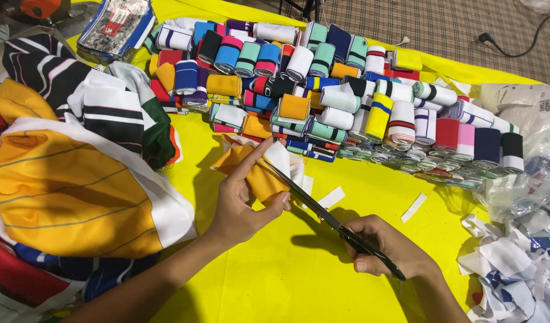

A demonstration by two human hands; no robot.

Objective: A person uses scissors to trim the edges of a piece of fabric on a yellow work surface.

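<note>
- Far left: heap of folded fabric (72, 191), orange, white, black and red striped, piled on the yellow counter (287, 281)
- Top left: clear packet (116, 27) with printed contents, lying at the counter's edge
- Centre top: big pile of rolled ribs (323, 96) in many colours, blue, teal, white, orange, red, black, spread in rows across the counter
- Left hand (242, 203), closed on an orange and white piece (260, 170), forefinger stretched along its top edge, thumb pressed on the lower side; piece held just above the counter, in front of the ribs and just right of the fabric heap
- Black scissors (323, 212), blades running up and left, tips touching the piece at the white edge beside the left thumb
- Two small white strips (332, 197) and (413, 207) lying flat on the counter, one just beside the blades, one further right
- Right hand (385, 248), wrapped round the scissor handles, fingers through the loops, low on the counter near the front edge
- Right: crumpled clear bags (526, 179) beside the end of the ribs
- Bottom right: heap of white and blue scraps (514, 269)
- Top right: dark cable (514, 42) on a checked floor beyond the counter
</note>
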